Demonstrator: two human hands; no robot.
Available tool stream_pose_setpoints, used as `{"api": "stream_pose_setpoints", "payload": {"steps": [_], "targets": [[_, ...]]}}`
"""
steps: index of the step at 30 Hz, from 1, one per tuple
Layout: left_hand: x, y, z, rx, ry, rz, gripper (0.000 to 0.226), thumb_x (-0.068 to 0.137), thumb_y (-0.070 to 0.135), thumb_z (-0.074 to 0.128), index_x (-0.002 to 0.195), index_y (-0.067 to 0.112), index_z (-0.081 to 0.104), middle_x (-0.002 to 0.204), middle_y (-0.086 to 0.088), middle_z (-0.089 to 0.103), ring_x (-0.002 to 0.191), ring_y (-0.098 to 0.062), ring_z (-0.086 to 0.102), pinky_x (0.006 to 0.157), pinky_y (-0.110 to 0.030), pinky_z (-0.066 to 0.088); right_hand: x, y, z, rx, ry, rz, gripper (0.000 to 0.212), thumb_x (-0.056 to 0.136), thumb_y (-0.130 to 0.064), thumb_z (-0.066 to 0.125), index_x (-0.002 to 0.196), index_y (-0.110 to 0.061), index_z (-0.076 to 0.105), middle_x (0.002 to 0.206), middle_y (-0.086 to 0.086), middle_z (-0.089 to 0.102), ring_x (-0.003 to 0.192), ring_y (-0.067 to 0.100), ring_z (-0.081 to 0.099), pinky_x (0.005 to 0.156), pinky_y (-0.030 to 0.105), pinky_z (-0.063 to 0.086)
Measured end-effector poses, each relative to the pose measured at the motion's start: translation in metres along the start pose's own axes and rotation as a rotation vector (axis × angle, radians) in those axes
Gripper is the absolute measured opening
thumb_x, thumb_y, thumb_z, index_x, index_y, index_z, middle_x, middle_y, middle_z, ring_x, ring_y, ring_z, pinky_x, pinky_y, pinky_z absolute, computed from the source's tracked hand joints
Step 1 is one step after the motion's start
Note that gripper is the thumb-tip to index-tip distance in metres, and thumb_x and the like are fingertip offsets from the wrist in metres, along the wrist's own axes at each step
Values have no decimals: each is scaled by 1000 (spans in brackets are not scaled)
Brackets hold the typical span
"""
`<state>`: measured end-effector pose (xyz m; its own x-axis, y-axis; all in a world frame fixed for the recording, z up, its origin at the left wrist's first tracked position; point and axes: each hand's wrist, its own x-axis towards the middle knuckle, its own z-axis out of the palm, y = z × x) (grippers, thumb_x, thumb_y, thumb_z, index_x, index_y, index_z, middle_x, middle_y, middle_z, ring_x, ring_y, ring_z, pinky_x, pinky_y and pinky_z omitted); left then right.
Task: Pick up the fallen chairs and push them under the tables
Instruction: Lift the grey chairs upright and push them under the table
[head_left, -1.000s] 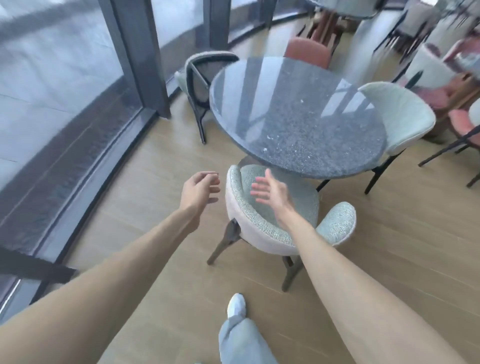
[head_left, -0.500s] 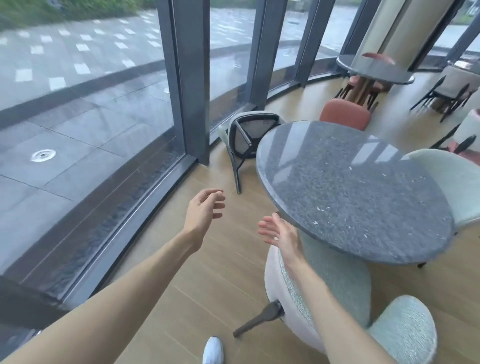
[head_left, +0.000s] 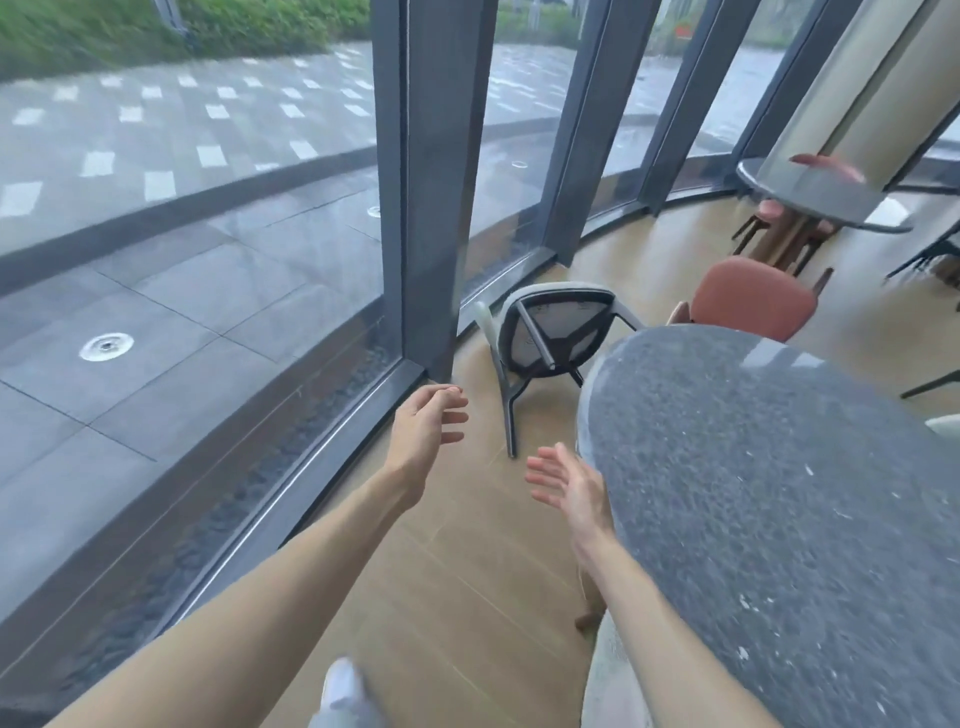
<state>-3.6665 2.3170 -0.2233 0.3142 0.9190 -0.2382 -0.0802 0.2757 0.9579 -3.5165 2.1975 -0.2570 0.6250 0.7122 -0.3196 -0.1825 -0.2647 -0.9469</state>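
A pale chair (head_left: 550, 338) lies tipped on its side on the wooden floor, its dark underside and legs facing me, between the window pillar and the round dark stone table (head_left: 779, 493). My left hand (head_left: 428, 428) hovers short of it with loosely curled fingers, holding nothing. My right hand (head_left: 563, 480) is held out with straight fingers beside the table's left edge, also empty. Both hands are apart from the fallen chair. A pale chair back (head_left: 608, 680) shows at the table's near edge, mostly hidden.
A glass wall with dark pillars (head_left: 431, 182) runs along the left. A red chair (head_left: 750, 299) stands at the table's far side. Another round table (head_left: 815, 200) with chairs stands farther back right. My white shoe (head_left: 340, 686) is on the floor below.
The view has swung left and forward, away from the pale chair under the table. The fallen chair by the window is now nearer and ahead of both empty hands.
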Motion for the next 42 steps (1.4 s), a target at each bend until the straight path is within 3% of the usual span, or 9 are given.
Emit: {"api": "stream_pose_setpoints", "payload": {"steps": [7,14,18,25,27,30,32,36,42], "targets": [[173,8,20,22,-132,-55,18,93,22,58,101,10,70,104,-11,73,91,-23,69,81,-39,58,129,-44,60,8,143,11,38,104,-29,44,116,1,65,110,20,71,104,35,67,92,47,52],[324,51,53,116,-274,-117,16,92,21,59,97,11,70,97,-9,74,91,-25,69,87,-45,57,241,-94,106,68,292,52,31,103,-32,46,105,-10,68,105,14,73,98,29,71,91,46,55],[389,57,79,161,-305,-158,18,90,20,58,98,10,71,101,-13,74,98,-32,69,90,-48,57,300,-115,110,105,343,74,33,102,-33,48,108,-8,69,103,12,74,98,28,71,92,46,56],[524,54,139,206,-321,-180,21,91,18,59,102,5,70,95,-10,74,82,-20,69,84,-43,58,451,-145,110,176,381,96,38,102,-29,48,116,1,66,109,19,72,103,34,69,94,47,52],[569,59,162,215,-303,-183,21,91,17,59,103,3,70,96,-11,73,83,-22,68,81,-41,58,500,-159,111,196,371,112,39,102,-26,48,118,6,64,112,24,70,102,36,68,89,45,53],[630,67,194,230,-299,-187,19,92,16,58,101,4,69,101,-15,72,85,-25,68,76,-37,58,566,-183,112,220,343,139,39,103,-21,47,121,10,61,117,29,66,98,37,65,69,31,50],[666,73,215,229,-300,-190,18,92,16,57,100,5,69,102,-16,72,85,-25,68,82,-40,57,606,-193,110,211,339,136,37,102,-22,48,120,8,63,115,28,68,99,37,67,71,31,50],[725,71,256,257,-302,-244,28,92,17,54,110,-1,66,106,-19,71,93,-30,69,89,-45,57,672,-201,101,187,346,169,30,100,-28,51,108,-5,68,107,18,73,92,26,69,88,42,55],[810,56,322,309,-365,-304,25,90,18,57,105,2,68,104,-16,73,91,-28,70,86,-42,57,775,-210,86,172,400,223,29,97,-34,53,101,-11,70,100,12,74,93,27,71,83,39,57]]}}
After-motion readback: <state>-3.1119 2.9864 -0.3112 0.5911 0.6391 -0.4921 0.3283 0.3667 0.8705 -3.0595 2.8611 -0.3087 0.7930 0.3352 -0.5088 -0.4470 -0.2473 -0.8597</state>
